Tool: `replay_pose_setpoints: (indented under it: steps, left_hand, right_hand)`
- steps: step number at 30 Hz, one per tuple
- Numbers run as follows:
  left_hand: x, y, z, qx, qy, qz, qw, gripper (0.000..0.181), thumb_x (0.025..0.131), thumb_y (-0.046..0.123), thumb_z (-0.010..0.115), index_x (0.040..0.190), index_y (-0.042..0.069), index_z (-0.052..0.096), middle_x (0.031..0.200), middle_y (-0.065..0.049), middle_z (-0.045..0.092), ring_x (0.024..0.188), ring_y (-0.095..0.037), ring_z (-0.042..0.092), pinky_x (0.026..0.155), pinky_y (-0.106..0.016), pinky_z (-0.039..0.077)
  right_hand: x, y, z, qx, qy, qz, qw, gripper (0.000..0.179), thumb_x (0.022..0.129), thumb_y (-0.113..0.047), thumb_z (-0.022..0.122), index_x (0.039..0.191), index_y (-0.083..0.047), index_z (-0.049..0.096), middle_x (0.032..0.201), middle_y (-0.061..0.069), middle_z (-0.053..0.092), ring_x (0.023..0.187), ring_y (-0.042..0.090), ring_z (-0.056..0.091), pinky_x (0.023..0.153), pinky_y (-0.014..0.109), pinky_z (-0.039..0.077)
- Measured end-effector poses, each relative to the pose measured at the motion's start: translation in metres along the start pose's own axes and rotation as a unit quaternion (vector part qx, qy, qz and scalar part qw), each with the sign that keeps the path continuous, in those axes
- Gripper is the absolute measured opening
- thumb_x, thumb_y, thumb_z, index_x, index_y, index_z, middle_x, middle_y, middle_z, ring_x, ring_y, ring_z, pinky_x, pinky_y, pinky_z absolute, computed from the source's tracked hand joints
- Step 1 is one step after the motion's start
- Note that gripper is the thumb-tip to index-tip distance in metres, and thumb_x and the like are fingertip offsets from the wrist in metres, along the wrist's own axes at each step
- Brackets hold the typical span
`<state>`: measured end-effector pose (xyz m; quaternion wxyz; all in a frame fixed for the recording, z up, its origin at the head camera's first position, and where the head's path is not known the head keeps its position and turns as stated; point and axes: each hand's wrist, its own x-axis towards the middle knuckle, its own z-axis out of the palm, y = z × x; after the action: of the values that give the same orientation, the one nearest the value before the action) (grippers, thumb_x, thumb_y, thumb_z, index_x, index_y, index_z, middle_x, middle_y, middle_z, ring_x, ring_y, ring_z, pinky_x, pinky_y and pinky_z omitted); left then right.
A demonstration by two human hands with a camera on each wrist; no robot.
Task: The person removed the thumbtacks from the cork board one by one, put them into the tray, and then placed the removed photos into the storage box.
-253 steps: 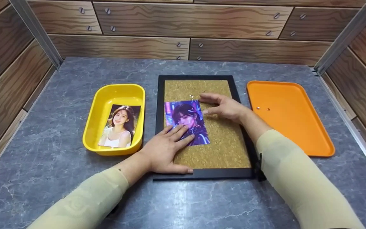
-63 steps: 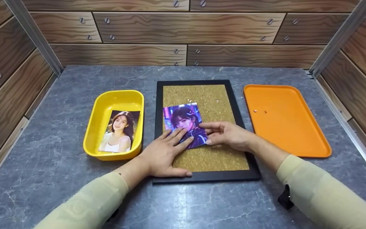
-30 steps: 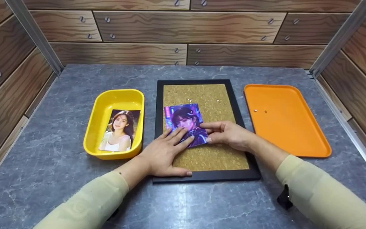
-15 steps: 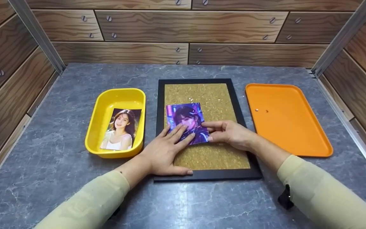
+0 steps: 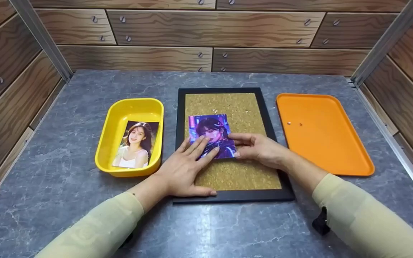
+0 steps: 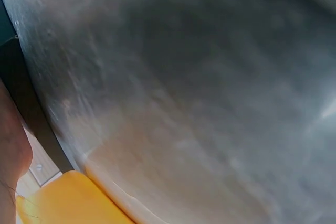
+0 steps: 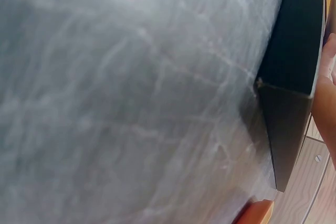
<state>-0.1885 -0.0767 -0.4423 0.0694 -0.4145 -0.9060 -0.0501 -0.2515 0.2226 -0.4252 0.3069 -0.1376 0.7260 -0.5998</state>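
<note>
A photo print in purple and blue [image 5: 224,148] lies on the left half of a cork board [image 5: 242,175] with a black frame. Spread across its lower left part, the fingers of my left hand [image 5: 185,172] rest flat, and the thumb lies on the frame's bottom edge. My right hand [image 5: 262,150] touches the print's right edge with forefinger and thumb, their tips apart; its other fingers are partly hidden. Both wrist views show mostly tabletop, with a bit of the left hand [image 6: 10,150] and of the right hand [image 7: 326,108] at the borders.
Left of the board stands a yellow box [image 5: 102,143] with another photo [image 5: 134,147] in it. An orange tray [image 5: 335,143] on the right carries two tiny objects [image 5: 294,124]. Small shiny bits [image 5: 214,111] sit on the cork above the print. Wood-patterned walls enclose the table.
Over several seconds my right hand has come down from the print's upper right corner to its lower right edge. The print has turned slightly and sits straighter. My left hand stays put.
</note>
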Motion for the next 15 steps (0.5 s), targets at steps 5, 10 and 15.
replay_pose_setpoints:
  steps: [5,10,15]
  left_hand:
    - [-0.0013,0.0017,-0.0005,0.001,0.007,0.002,1.0,0.114,0.089,0.093,0.037,0.171,0.017,0.021,0.173,-0.026,0.018,0.161,-0.039,0.017,0.128,-0.061,0.012]
    - [-0.0013,0.0022,-0.0011,0.003,0.022,0.009,0.9997,0.113,0.089,0.092,0.04,0.171,0.016,0.023,0.172,-0.028,0.021,0.16,-0.04,0.02,0.128,-0.062,0.013]
    - [-0.0018,-0.0003,-0.0074,0.003,0.03,0.006,0.9995,0.114,0.089,0.092,0.041,0.171,0.015,0.024,0.173,-0.027,0.018,0.16,-0.041,0.021,0.128,-0.061,0.013]
  right_hand:
    - [-0.0016,0.0012,0.0024,0.021,0.003,-0.003,0.9998,0.077,0.094,-0.002,0.075,0.163,-0.005,0.041,0.156,0.021,0.052,0.123,0.024,0.066,0.099,0.029,0.056]
    - [-0.0041,0.0001,0.0034,0.014,0.013,-0.005,0.9998,0.076,0.094,-0.003,0.075,0.162,-0.005,0.042,0.156,0.019,0.053,0.121,0.024,0.068,0.099,0.03,0.057]
    - [-0.0055,-0.0039,0.0028,0.021,0.033,-0.003,0.9992,0.074,0.094,-0.001,0.075,0.161,-0.005,0.044,0.155,0.02,0.055,0.117,0.026,0.07,0.097,0.032,0.058]
